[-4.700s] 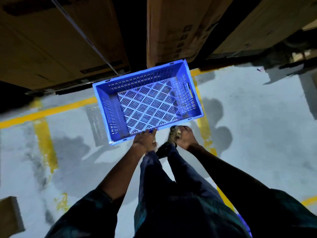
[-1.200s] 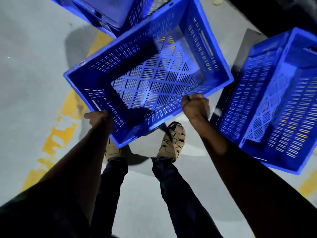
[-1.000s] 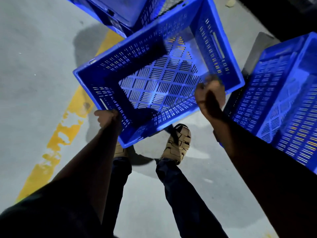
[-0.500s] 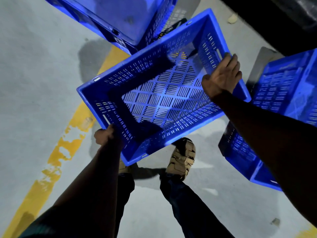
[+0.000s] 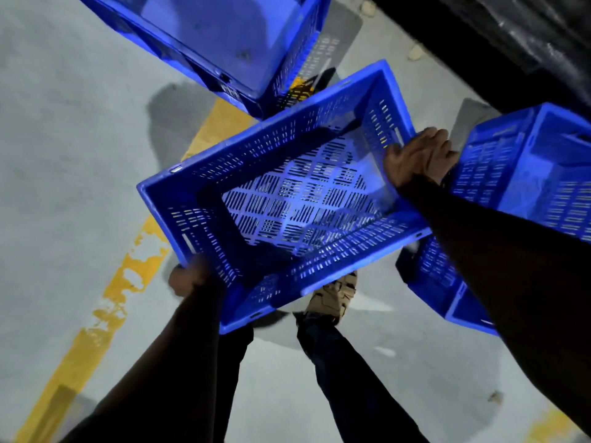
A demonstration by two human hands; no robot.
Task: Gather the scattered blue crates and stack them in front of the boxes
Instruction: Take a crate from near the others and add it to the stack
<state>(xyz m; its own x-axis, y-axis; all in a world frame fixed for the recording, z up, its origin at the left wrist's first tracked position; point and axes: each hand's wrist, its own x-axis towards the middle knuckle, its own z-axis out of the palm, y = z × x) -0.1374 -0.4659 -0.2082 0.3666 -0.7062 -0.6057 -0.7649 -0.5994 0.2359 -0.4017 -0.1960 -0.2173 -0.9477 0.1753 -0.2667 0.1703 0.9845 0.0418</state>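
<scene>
I hold an empty blue slotted crate above the floor, tilted, its open top facing me. My left hand grips its near-left short end. My right hand is closed over the rim of its far-right short end. A second blue crate stands at the right, partly behind my right arm. At the top another blue crate shows a solid face and a slotted side. No cardboard boxes are in view.
The floor is grey concrete with a worn yellow line running from bottom left up under the crates. A dark mass fills the top right corner. My own legs and one sandalled foot are below the held crate.
My right hand has shifted from the crate's long side to its far-right end and closed over the rim. The crate has come nearer and lower in view; my left hand keeps its grip.
</scene>
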